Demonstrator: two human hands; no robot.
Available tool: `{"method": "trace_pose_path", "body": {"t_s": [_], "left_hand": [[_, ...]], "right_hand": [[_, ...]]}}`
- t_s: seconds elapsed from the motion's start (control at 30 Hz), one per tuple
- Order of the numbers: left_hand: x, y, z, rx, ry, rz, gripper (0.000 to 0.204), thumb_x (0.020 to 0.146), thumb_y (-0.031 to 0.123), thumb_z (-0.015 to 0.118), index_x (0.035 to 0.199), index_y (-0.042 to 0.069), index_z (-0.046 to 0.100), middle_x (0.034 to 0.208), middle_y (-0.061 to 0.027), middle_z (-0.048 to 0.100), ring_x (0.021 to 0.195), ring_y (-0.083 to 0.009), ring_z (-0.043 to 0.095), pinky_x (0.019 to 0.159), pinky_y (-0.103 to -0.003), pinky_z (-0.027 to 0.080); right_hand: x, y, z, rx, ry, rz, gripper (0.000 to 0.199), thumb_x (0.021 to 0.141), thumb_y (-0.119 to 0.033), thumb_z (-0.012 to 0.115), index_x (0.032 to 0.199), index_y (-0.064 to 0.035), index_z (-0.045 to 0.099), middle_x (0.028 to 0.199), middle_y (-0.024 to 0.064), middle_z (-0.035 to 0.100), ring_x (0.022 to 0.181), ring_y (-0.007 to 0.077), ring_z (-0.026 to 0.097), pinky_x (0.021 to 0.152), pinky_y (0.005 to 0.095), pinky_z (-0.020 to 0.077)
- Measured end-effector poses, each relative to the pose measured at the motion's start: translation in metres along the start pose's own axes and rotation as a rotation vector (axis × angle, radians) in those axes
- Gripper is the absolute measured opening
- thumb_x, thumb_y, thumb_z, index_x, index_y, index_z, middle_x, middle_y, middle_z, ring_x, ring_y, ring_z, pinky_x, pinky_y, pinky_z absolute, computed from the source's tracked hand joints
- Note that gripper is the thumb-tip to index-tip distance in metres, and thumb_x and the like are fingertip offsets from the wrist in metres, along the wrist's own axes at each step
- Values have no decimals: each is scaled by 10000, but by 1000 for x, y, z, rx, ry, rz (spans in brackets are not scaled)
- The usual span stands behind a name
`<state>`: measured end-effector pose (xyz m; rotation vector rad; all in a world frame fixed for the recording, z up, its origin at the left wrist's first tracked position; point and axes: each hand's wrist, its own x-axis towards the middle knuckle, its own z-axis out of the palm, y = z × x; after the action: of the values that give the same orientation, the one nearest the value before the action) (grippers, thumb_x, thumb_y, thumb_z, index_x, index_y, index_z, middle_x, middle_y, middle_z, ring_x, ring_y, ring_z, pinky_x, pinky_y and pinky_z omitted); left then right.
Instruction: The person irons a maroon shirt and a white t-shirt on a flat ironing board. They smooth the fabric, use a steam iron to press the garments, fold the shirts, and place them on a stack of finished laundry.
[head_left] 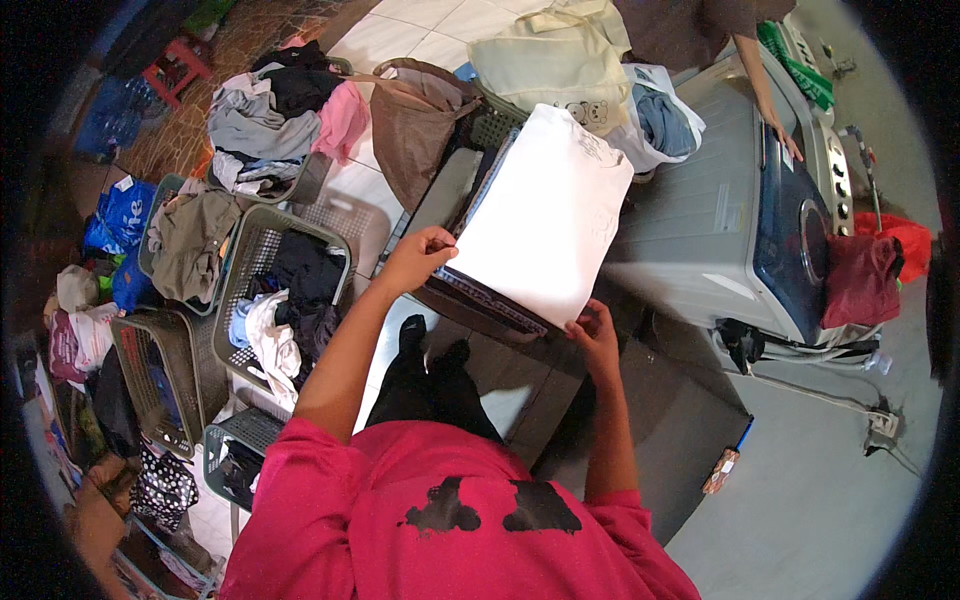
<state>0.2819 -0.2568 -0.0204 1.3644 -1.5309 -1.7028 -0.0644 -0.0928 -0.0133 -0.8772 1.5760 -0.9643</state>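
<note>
A white folded shirt (540, 210) lies flat on a stack of dark folded clothes (480, 303) in front of me. Its shape is rectangular, with a faint raised design along the right side. My left hand (422, 257) pinches the shirt's left edge with curled fingers. At the near right corner, my right hand (597, 338) has thumb and fingers closed on the fabric. The stack's support is mostly hidden beneath the clothes.
Left stand grey laundry baskets (243, 270) with mixed clothes. A brown cloth bag (412, 125) and a cream tote bag (545, 60) lie beyond the stack. Right is a washing machine (690, 200); another person's hand (783, 135) rests on it. A dark panel (650, 440) stands near my right arm.
</note>
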Motion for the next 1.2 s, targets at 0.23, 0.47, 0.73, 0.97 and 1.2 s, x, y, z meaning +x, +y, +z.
{"method": "trace_pose_path", "body": {"t_s": [0.23,0.47,0.73,0.97,1.2], "left_hand": [[-73,-34,51,163,444,203,256,943,208,603,1123,27,578,1003,-128,621,928,-251,593,821,-412,455],[-247,-137,121,881,-997,-324,499,928,371,513,1315,58,551,1374,-208,542,1303,-358,498,1060,-668,314],[-283,-125,83,320,-814,-384,420,993,357,420,1193,16,560,1161,-222,651,1097,-361,632,999,-474,417],[-359,-141,22,-118,-506,-394,363,993,305,433,1169,10,552,1115,-202,638,1068,-288,601,913,-407,446],[-360,-246,-69,-305,-299,-526,350,882,285,621,1138,47,599,1087,-102,661,1008,-201,601,870,-376,473]], "right_hand": [[2,18,-7,-328,242,-104,453,926,-184,692,1305,-17,508,1184,146,606,1067,235,601,915,363,494],[88,-104,32,-726,432,-576,511,969,-313,599,1387,-37,498,1488,260,376,1369,406,379,1131,469,300],[129,-79,146,-1284,266,-538,744,852,-657,588,1494,-325,416,1617,145,231,1479,448,154,1108,726,102],[129,-83,159,-1417,228,-547,705,866,-595,620,1490,-342,414,1614,141,241,1466,456,187,1086,730,170],[112,-94,174,-1223,234,-684,566,942,-392,607,1429,-122,511,1547,261,293,1424,430,295,1151,563,200]]}}
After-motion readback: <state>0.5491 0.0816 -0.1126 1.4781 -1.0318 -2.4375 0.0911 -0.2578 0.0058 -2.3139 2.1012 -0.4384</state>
